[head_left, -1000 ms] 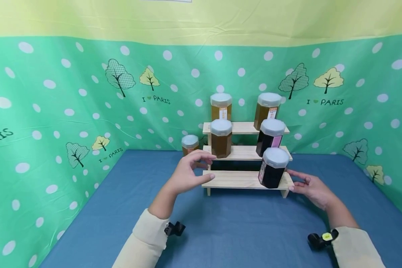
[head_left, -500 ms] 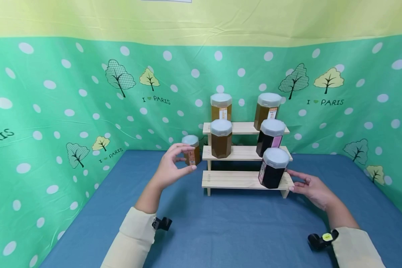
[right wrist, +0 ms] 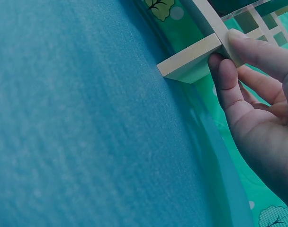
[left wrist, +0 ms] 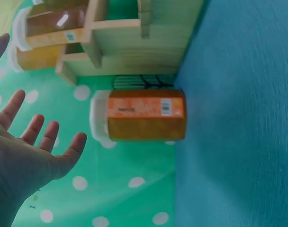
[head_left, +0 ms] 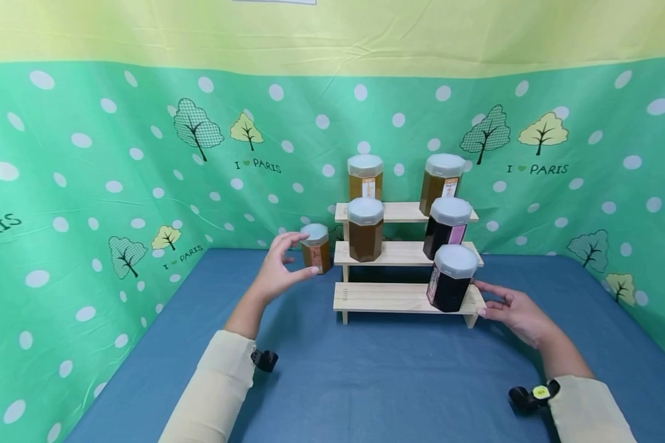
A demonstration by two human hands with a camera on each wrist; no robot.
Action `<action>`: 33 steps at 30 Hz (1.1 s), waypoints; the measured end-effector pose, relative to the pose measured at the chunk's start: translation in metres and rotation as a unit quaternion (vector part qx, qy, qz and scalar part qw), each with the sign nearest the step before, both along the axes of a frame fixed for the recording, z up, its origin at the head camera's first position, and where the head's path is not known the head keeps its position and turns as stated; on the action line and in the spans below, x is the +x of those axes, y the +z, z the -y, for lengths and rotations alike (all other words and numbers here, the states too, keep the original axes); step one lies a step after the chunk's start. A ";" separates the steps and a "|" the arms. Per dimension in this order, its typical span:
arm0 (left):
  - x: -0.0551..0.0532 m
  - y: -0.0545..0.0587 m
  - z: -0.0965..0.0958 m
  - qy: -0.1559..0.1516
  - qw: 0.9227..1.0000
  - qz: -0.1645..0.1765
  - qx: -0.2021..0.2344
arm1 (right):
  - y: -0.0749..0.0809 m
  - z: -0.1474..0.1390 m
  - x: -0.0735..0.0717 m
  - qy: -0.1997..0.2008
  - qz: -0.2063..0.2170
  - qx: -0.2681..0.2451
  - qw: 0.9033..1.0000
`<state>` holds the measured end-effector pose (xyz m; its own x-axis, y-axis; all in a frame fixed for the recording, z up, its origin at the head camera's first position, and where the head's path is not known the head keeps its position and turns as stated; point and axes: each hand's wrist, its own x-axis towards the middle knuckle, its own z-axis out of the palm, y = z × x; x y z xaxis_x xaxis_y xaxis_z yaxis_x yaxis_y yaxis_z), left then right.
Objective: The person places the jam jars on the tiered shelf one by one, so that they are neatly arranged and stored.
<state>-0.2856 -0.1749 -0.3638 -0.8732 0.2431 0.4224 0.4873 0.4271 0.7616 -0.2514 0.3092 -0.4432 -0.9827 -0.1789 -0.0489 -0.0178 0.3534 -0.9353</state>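
Observation:
My left hand has its fingers and thumb spread apart, right by an amber jar with a white lid that stands on the cloth left of the shelf. In the left wrist view the jar's orange label faces the camera, and bare space shows between jar and fingers. My right hand pinches the right end of the bottom step of a three-step wooden display shelf. Thumb and fingers lie on either side of the plank's end in the right wrist view.
A dark jar stands at the right of the bottom step. The middle step bears a brown jar and another dark jar; two amber jars are on top. Blue cloth covers the table before a green curtain.
My left hand has moved left, away from the shelf's left end, to the lone amber jar, which now shows more fully. The right hand and shelf have stayed put.

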 end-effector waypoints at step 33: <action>-0.085 -0.027 -0.007 0.090 0.992 0.069 -0.063 | 0.001 -0.001 0.000 0.008 -0.009 0.005 1.000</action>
<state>-0.3709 -0.1677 -0.3906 -0.9545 0.1203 0.2730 0.2896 0.5936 0.7508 -0.2515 0.3102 -0.4426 -0.9804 -0.1944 -0.0328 -0.0406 0.3622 -0.9312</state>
